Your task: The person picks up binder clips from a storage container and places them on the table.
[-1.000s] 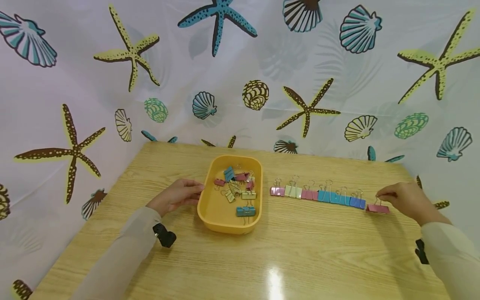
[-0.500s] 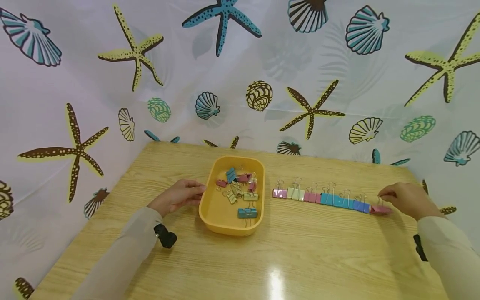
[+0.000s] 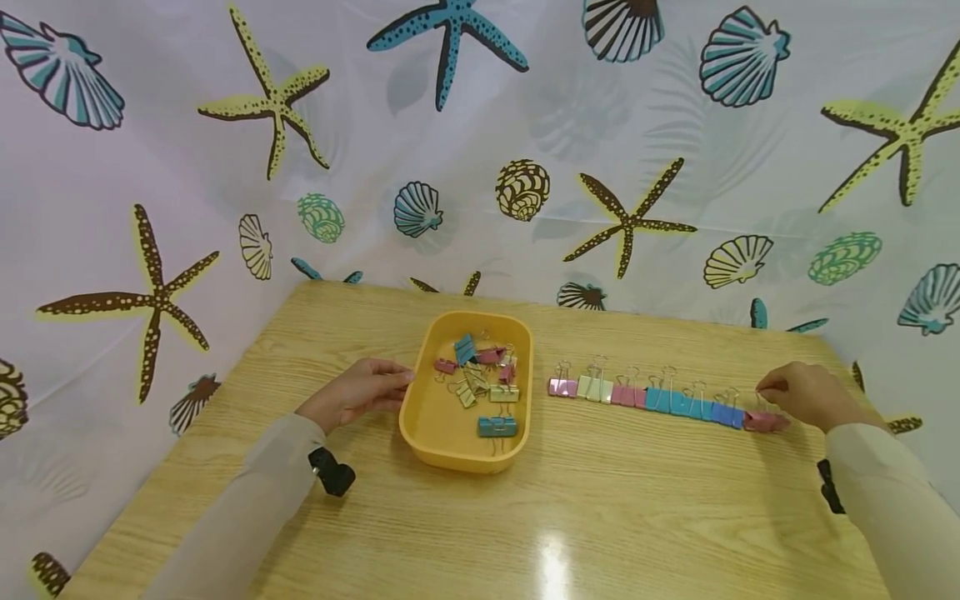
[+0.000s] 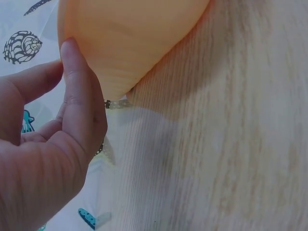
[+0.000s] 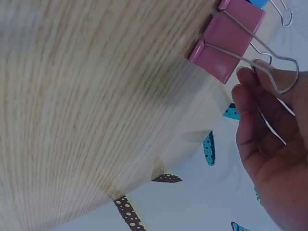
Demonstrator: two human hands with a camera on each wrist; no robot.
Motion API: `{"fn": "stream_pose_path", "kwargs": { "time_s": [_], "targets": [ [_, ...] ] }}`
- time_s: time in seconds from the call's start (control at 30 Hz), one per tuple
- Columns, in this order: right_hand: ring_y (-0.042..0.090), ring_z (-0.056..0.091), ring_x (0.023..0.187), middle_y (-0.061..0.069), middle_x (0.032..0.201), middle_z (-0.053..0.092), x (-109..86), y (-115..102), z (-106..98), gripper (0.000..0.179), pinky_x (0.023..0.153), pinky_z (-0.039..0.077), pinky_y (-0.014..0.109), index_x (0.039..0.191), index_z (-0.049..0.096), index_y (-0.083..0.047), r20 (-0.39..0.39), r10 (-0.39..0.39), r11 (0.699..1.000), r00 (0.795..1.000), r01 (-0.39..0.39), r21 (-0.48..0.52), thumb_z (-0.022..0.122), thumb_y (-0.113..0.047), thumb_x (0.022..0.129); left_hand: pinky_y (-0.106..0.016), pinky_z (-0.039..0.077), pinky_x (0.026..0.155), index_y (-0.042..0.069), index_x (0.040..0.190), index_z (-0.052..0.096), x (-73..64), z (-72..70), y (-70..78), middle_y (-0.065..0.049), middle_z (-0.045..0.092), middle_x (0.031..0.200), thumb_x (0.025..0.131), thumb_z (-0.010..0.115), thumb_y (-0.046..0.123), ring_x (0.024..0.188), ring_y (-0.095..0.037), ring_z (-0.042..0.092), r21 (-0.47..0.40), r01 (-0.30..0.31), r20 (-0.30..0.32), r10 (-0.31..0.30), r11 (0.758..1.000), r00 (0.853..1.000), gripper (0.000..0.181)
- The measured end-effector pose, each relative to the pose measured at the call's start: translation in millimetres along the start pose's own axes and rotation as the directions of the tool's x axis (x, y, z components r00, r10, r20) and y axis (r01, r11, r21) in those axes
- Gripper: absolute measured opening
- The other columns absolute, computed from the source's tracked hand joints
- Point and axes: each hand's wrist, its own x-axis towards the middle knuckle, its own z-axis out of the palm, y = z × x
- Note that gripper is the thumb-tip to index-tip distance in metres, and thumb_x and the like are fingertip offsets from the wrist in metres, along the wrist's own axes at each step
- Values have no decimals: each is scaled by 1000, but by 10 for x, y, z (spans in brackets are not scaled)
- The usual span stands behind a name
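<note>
At the right end of a row of binder clips, my right hand (image 3: 806, 396) pinches the wire handle of a pink binder clip (image 5: 231, 41). That clip lies against or very close to a blue binder clip (image 3: 727, 415) on its left. Further left in the row are binder clips in lighter blue, pink, pale green and pinkish purple, their wire handles pointing up. My left hand (image 3: 360, 392) touches the left side of a yellow tray (image 3: 408, 437) with extended fingers; in the left wrist view, the index finger lies along its outer wall. Several loose binder clips (image 3: 497, 427) lie in the tray.
The wooden table (image 3: 637, 508) extends in front of the tray and the row. A white curtain (image 3: 465, 242) printed with starfish and shells hangs behind and along both sides of the table. Black camera straps (image 3: 332, 472) are on the wrists.
My right hand has brought the pink clip against the row's right end, closing the small gap there, and the clip has tilted slightly. The left hand stays at the tray. The view has shifted slightly.
</note>
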Motion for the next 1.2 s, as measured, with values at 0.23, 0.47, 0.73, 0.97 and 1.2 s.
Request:
{"fn": "stream_pose_path", "kwargs": {
  "time_s": [0.23, 0.47, 0.73, 0.97, 1.2],
  "targets": [
    [38, 64, 78, 24, 90, 68, 10, 20, -34, 18, 68, 54, 52, 97, 69, 10, 45, -2, 1000, 999, 2, 7, 62, -5, 89, -28, 57, 80, -11, 133, 45, -18, 15, 19, -22, 59, 117, 100, 53, 17, 93, -19, 65, 10, 2, -2, -2, 1000, 1000, 44],
    [33, 66, 78, 23, 92, 69, -26, 22, -94, 33, 69, 53, 54, 107, 64, 14, 80, 31, 998, 996, -35, 43, 56, -16, 96, -28, 57, 79, -11, 132, 47, -24, 20, 26, -19, 61, 114, 100, 53, 16, 91, -18, 65, 9, 8, -12, -8, 1000, 1000, 42],
    [34, 66, 80, 25, 99, 68, -90, -18, -128, 48, 72, 51, 57, 116, 60, 12, 56, 59, 997, 997, -61, 42, 53, -32, 99, -28, 57, 79, -9, 131, 48, -7, -3, 18, -17, 62, 112, 100, 54, 17, 91, -17, 65, -2, 1, -13, -1, 1000, 1000, 41],
    [41, 62, 86, 25, 99, 67, -123, -23, -77, 34, 70, 52, 55, 111, 65, 8, 16, 82, 995, 996, -83, 57, 63, -21, 93, -28, 57, 80, -9, 131, 48, -12, 24, 33, -17, 62, 112, 100, 54, 17, 91, -17, 65, 2, 4, -13, -4, 1000, 1000, 40],
    [38, 63, 80, 23, 92, 68, -134, -20, 5, 24, 70, 52, 54, 103, 67, 8, -27, 77, 994, 997, -75, 82, 64, -13, 91, -28, 57, 80, -10, 132, 47, -2, 38, 39, -19, 61, 114, 99, 54, 16, 92, -18, 65, -5, 18, -25, -19, 1000, 1000, 42]
  ]
}}
